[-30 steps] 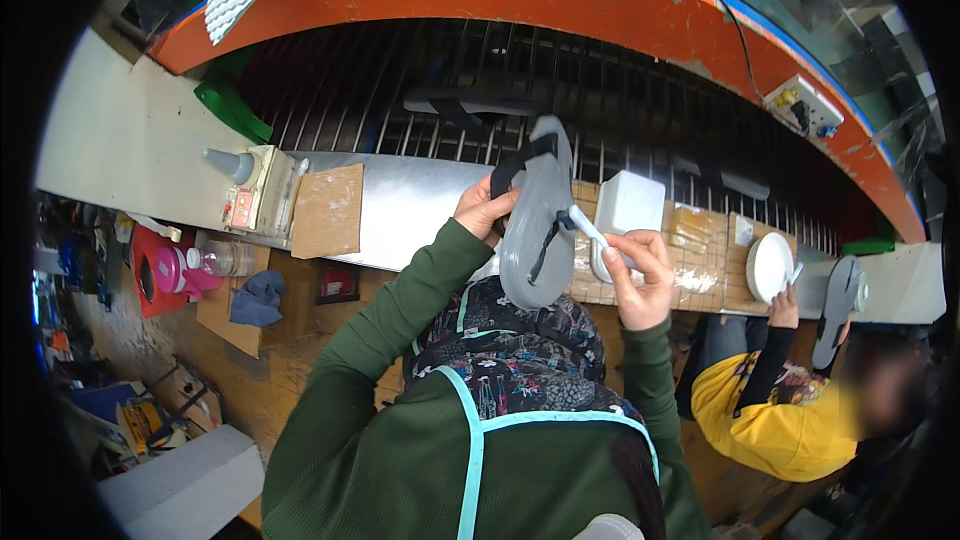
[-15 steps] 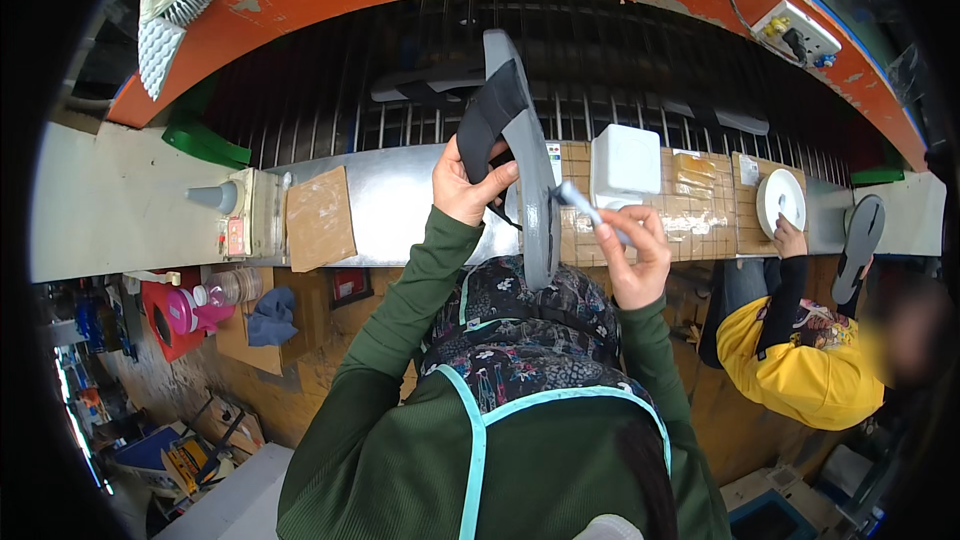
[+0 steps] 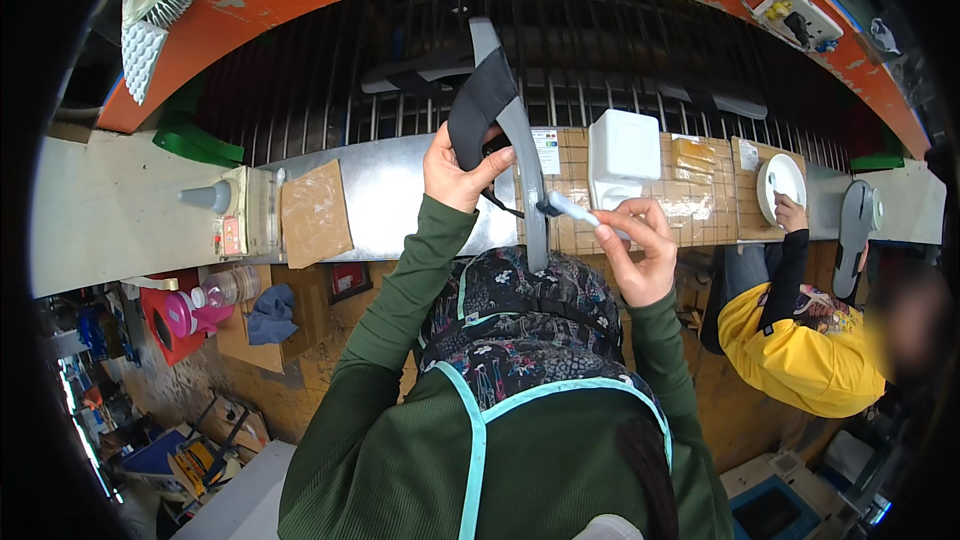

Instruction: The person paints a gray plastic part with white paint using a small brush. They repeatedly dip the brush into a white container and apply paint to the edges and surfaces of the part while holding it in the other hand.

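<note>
My left hand (image 3: 458, 172) grips a grey sandal (image 3: 530, 155) by its wide black strap (image 3: 484, 105), thumb on the near side. The sandal stands on edge, toe end pointing away from me and the other end close to my patterned apron (image 3: 520, 330). In my right hand (image 3: 641, 247), a brush (image 3: 573, 209) with a pale handle is pinched between thumb and fingers. Its dark bristles meet the sole's edge, or lie very close to it. A thin dark strap hangs below my left hand.
A white container (image 3: 625, 146) stands on the cardboard-covered bench (image 3: 690, 210). Behind runs a rack of metal bars (image 3: 300, 120) carrying more grey sandals (image 3: 415, 72). At right, a co-worker in yellow (image 3: 800, 365) holds a sandal (image 3: 853, 230) and reaches to a white bowl (image 3: 778, 185).
The sandal has turned so that its sole looks narrower, and has shifted slightly left. The brush has moved a little down and left along the sole's edge.
</note>
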Tool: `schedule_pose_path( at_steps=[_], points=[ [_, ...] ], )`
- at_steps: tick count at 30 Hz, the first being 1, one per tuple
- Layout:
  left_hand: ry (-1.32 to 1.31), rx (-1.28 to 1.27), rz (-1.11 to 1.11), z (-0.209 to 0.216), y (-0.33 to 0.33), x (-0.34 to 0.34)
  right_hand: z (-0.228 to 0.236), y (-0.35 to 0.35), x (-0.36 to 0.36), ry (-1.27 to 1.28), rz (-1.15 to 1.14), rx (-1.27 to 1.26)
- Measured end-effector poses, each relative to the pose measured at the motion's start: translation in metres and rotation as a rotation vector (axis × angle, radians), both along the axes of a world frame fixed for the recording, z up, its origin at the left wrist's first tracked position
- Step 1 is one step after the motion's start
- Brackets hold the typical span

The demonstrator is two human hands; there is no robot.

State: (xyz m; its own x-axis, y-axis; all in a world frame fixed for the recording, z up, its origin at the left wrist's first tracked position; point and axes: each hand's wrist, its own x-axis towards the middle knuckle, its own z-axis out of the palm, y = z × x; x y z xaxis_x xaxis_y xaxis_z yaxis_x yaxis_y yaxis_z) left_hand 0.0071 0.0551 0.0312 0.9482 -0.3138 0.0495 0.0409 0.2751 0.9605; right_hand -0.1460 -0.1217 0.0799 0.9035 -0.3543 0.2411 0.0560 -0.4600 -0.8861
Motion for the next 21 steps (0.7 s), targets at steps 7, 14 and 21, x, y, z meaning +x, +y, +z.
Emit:
schedule_pose_path(
  at_steps=[7, 14, 21],
  points=[
    [-0.07, -0.01, -0.048, 0.005, 0.0, -0.002, 0.01, -0.008, 0.006, -0.07, -0.044, -0.377],
    [-0.133, 0.037, -0.04, 0.007, 0.002, 0.001, 0.014, -0.015, 0.002, -0.072, 0.053, -0.467],
    [-0.157, 0.099, -0.056, 0.005, 0.004, 0.003, 0.014, -0.013, -0.002, -0.079, 0.071, -0.49]
  ],
)
